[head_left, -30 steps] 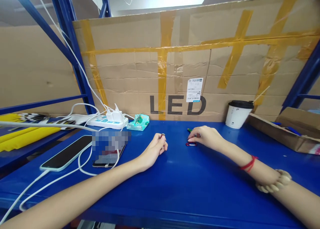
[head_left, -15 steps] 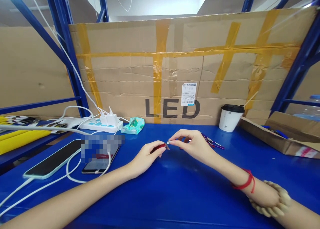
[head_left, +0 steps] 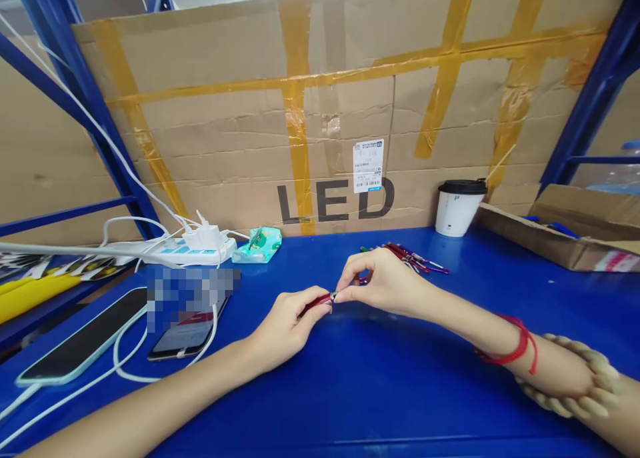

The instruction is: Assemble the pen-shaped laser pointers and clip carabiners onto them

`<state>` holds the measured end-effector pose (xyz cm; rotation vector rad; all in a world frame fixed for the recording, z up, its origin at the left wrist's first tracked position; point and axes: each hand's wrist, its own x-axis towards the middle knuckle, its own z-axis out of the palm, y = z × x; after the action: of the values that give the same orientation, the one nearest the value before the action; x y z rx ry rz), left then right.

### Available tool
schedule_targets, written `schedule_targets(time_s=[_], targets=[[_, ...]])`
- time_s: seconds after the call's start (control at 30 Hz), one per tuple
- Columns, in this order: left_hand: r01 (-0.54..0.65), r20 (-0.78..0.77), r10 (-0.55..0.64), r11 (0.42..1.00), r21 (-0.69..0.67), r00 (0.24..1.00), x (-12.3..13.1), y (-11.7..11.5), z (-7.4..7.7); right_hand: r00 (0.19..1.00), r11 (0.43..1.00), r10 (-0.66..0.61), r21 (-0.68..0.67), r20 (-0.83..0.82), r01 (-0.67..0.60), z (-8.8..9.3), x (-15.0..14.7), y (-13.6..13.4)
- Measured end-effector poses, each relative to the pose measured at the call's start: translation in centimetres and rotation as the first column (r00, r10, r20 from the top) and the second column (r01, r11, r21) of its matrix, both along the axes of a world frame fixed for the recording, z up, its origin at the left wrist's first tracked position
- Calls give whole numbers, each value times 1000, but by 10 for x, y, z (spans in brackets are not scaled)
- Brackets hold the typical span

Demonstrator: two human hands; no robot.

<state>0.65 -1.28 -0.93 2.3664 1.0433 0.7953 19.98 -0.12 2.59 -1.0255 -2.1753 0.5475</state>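
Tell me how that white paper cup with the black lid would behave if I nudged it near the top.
The paper cup stands tall on a narrower base, so it may well tip. Probably light. Its black lid looks seated, which might limit spilling; contents are hidden.

Both forearms reach forward from the lower corners and converge near centre, bare to the elbow. Left hand (head_left: pixel 287 321) lies low, knuckles up, fingers (head_left: pixel 315 303) curled and pinched together at the tips. Right hand (head_left: pixel 383 285) sits slightly higher and farther, wrist bent, thumb and forefinger pinched at the tip, remaining fingers arched. The two pinches meet tip to tip. Right wrist wears a thin red string band (head_left: pixel 515 341) and, nearer the elbow, a pale beaded bracelet (head_left: pixel 580 385).
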Motion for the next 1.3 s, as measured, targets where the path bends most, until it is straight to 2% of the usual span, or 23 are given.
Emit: schedule_targets(time_s=[0.1,0.17,0.3,0.4,0.5,0.67,0.8,1.0,1.17,1.3], targets=[[5,-44,0,995,95,999,0,0,-4,999,999,-38,-35,-1,38,-4,-4,-2],[7,-61,2,989,147,998,-1,-1,-6,997,989,-67,-131,-26,63,-7,-8,-5],[2,-94,17,979,204,995,-2,-2,-8,986,915,-133,-395,-99,84,-10,-11,-8],[-4,-109,25,982,191,994,-1,-2,-7,979,864,-141,-501,-150,48,-11,-8,-4],[-20,-89,32,990,140,995,2,0,-5,980,864,-90,-504,-180,-13,-11,-3,2],[-27,-47,28,999,40,998,5,1,-1,987,911,1,-407,-160,-67,-6,5,9],[-40,-36,40,999,8,999,4,1,1,987,915,64,-386,-148,-117,-4,8,9],[14,-56,-11,998,53,998,2,1,-1,991,900,100,-415,-92,-130,-7,9,10],[20,-110,-10,996,88,994,0,0,-7,996,900,62,-428,-61,-82,-16,4,8],[42,-160,-18,988,147,987,-3,-1,-10,995,857,38,-509,-95,-82,-19,0,3]])
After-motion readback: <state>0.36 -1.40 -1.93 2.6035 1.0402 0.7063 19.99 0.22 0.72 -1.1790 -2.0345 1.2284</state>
